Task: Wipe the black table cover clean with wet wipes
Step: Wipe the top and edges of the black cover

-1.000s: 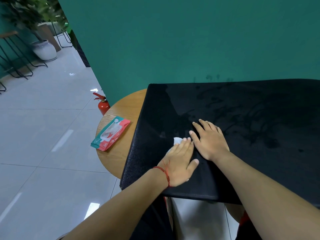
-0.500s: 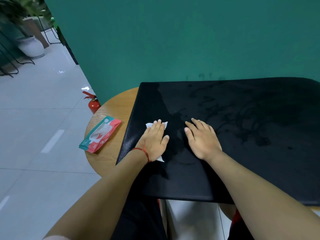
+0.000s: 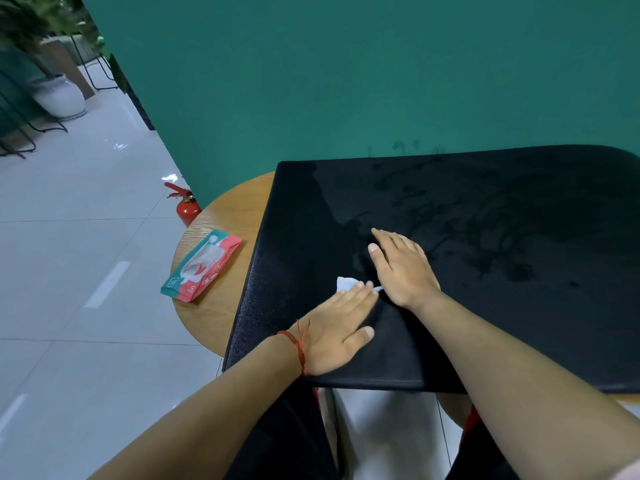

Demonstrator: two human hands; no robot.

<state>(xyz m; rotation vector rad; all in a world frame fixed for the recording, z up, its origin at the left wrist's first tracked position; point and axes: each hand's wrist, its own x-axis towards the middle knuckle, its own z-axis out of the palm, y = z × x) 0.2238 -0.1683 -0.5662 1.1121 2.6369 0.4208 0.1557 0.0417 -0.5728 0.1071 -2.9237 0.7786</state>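
wet wipe (image 3: 346, 283) under left hand (image 3: 334, 332) fingertips

Red fire extinguisher (image 3: 187, 208), white planter (image 3: 61, 97)

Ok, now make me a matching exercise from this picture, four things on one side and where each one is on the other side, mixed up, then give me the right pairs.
Things:
1. wipe
2. pack
3. extinguisher
4. right hand

Places:
A. on the floor by the green wall
B. flat on the cover, holding nothing
C. pressed under the left hand
D. on the bare wood of the table

Pairs: 1-C, 2-D, 3-A, 4-B
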